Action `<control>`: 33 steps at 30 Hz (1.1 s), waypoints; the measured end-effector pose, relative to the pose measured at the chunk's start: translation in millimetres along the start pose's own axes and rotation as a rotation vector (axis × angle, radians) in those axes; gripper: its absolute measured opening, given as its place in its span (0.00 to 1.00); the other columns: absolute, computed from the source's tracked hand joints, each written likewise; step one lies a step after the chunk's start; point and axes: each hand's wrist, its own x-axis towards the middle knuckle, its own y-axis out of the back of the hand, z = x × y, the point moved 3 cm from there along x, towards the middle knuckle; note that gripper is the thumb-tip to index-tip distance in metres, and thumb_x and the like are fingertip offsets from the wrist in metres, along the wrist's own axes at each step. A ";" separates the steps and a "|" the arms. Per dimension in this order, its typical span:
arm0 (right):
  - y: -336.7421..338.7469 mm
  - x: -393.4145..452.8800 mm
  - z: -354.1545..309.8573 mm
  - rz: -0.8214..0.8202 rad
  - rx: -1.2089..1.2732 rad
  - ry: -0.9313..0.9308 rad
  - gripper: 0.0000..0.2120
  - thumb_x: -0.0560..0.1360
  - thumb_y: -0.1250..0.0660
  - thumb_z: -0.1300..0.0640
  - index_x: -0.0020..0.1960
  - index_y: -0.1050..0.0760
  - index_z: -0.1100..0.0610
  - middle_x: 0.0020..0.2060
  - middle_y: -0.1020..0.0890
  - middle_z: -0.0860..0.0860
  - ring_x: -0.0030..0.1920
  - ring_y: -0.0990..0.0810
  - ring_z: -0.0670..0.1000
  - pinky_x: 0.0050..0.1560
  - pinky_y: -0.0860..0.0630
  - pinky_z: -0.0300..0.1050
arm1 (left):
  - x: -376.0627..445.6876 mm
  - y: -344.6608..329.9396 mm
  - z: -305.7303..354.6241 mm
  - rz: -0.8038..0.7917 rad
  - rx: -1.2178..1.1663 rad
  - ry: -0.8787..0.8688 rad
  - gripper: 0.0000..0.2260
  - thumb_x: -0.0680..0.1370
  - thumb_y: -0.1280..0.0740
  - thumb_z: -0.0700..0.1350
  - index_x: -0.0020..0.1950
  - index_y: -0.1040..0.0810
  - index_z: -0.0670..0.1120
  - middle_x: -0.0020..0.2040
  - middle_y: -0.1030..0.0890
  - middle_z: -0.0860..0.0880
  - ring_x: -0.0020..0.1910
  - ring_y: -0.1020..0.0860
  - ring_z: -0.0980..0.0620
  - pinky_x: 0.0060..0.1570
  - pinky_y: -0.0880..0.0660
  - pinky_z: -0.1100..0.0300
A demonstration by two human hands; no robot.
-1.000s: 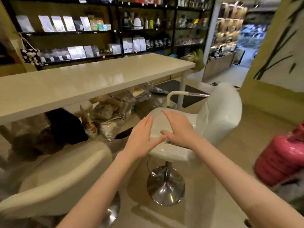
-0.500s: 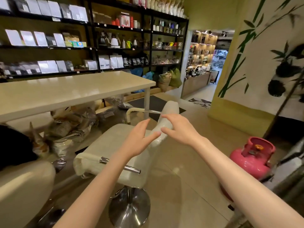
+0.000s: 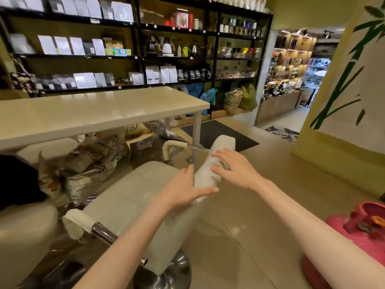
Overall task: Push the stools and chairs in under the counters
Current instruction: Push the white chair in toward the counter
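A white swivel chair (image 3: 133, 197) with chrome armrests and a round chrome base (image 3: 173, 272) stands in front of the cream counter (image 3: 100, 113), its seat facing the counter and its backrest toward me. My left hand (image 3: 183, 190) lies flat against the inner side of the backrest, fingers spread. My right hand (image 3: 231, 170) rests on the outer side of the backrest near its top, fingers apart. A second white chair (image 3: 23, 232) shows at the lower left, partly cut off.
Foil bags and sacks (image 3: 89, 163) are piled under the counter beside its white leg (image 3: 195, 138). A pink gas cylinder (image 3: 352, 232) stands on the floor at the right. Black shelving (image 3: 141, 59) with goods lines the back wall. Tiled floor and a dark mat (image 3: 220, 132) lie to the right.
The chair has swivelled so its seat faces the counter and its backrest faces me. My hands went from the seat to either side of the backrest. My view has lifted and swung right.
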 end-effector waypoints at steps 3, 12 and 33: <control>-3.2 27.6 29.1 -0.050 0.007 0.034 0.23 0.77 0.41 0.43 0.69 0.33 0.50 0.71 0.33 0.50 0.72 0.40 0.51 0.71 0.45 0.54 | 14.6 -6.2 6.4 0.048 0.111 0.059 0.50 0.67 0.34 0.68 0.76 0.55 0.45 0.77 0.46 0.45 0.73 0.41 0.46 0.68 0.38 0.50; -22.5 86.2 78.6 -0.238 0.009 0.286 0.29 0.73 0.48 0.34 0.67 0.30 0.47 0.71 0.32 0.48 0.73 0.43 0.48 0.72 0.53 0.57 | 38.7 -19.1 14.0 0.043 0.222 0.269 0.51 0.65 0.34 0.70 0.76 0.55 0.46 0.74 0.40 0.44 0.70 0.35 0.46 0.65 0.33 0.50; -23.9 79.0 92.3 -0.323 -0.103 0.795 0.48 0.58 0.38 0.24 0.71 0.39 0.48 0.63 0.30 0.47 0.63 0.36 0.49 0.65 0.43 0.44 | 13.0 -44.1 36.8 0.297 0.561 0.565 0.33 0.64 0.30 0.64 0.61 0.34 0.48 0.56 0.25 0.50 0.54 0.27 0.49 0.51 0.33 0.56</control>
